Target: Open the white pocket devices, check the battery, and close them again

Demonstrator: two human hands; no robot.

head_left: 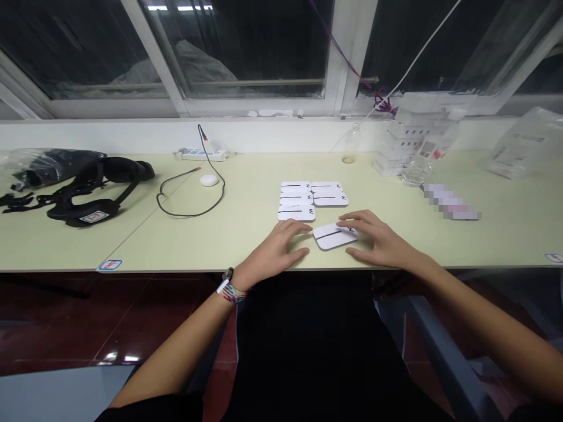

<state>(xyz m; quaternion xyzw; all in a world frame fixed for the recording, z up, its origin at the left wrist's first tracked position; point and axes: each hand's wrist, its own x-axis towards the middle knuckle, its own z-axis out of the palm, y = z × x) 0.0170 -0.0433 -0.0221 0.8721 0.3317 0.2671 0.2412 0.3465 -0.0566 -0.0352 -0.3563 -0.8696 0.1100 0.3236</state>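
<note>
A white card with rounded corners (329,237) lies slightly askew near the table's front edge, bearing a dark line and a letter at its right end. My right hand (380,239) is around its right end, fingers apart; the fingertips overlap the card's far edge and the thumb is by its near edge. To the card's left, my left hand (284,246) is open, thumb and fingers spread, fingertips close to the card's left end. Just beyond, several similar white cards (297,212) lie in two columns, each with a dark line and a letter.
On the pale green table (246,246) sit a black headset (92,199), a black cable (176,215), a round white object (209,180) and a power strip (197,154). At right are white boxes (391,152), a clear bottle (417,167), a pixelated item (451,202) and a plastic bag (519,146).
</note>
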